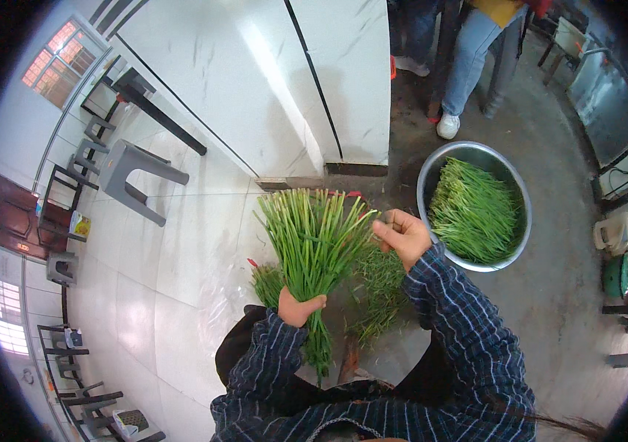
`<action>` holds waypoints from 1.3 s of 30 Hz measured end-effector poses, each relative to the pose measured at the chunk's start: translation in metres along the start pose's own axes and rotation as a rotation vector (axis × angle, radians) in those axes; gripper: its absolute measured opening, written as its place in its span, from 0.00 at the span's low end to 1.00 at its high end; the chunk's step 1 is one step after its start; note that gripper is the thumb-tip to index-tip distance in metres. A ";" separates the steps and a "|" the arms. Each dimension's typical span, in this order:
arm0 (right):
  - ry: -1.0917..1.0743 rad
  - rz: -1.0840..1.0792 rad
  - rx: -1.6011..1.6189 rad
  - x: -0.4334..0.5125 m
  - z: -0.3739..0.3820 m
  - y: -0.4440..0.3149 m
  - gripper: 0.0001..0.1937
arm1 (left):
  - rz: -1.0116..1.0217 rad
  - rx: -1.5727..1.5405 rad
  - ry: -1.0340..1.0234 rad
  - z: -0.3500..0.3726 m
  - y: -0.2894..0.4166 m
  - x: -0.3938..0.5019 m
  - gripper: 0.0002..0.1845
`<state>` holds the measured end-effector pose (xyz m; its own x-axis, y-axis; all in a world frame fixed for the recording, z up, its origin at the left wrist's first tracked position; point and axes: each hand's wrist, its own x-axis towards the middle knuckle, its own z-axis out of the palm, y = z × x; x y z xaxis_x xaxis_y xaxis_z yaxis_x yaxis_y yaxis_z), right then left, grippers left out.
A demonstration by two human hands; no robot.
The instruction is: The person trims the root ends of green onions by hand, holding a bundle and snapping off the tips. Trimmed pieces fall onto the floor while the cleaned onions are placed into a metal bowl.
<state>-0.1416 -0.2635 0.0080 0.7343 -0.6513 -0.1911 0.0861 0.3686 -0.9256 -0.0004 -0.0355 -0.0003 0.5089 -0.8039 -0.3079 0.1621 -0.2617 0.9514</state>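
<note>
My left hand point(298, 308) is closed around the lower part of a large bunch of chives point(314, 243), holding it with the pale cut ends fanned out away from me. The leafy tips hang below my fist. At the right edge of the fan, my right hand point(405, 235) has thumb and fingers pinched at the outermost pale stalk ends; what lies between the fingertips is partly hidden. Loose green trimmings point(380, 298) are heaped on the floor under my right forearm. Another bundle of chives point(267, 283) shows behind my left hand.
A steel basin point(525, 221) of chives stands on the dark floor at the right. Beyond it are a person's legs point(471, 66). A white tiled wall corner point(355, 110) rises ahead. On the left are a grey plastic stool point(126, 171) and clear plastic film point(225, 304).
</note>
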 end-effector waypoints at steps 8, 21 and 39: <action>0.161 -0.085 0.133 0.007 0.011 -0.030 0.07 | -0.038 -0.014 -0.111 0.005 0.001 -0.001 0.17; -0.085 -0.319 -0.677 0.006 0.010 -0.031 0.13 | -0.090 -0.051 -0.227 0.009 0.008 -0.003 0.16; 0.129 -0.216 -0.635 0.011 -0.022 -0.048 0.11 | -0.035 0.022 -0.136 -0.002 0.005 -0.004 0.18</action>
<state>-0.1529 -0.3032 0.0435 0.6559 -0.7546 0.0183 -0.2191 -0.2135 -0.9521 -0.0003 -0.0324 0.0063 0.3836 -0.8586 -0.3400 0.1588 -0.3014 0.9402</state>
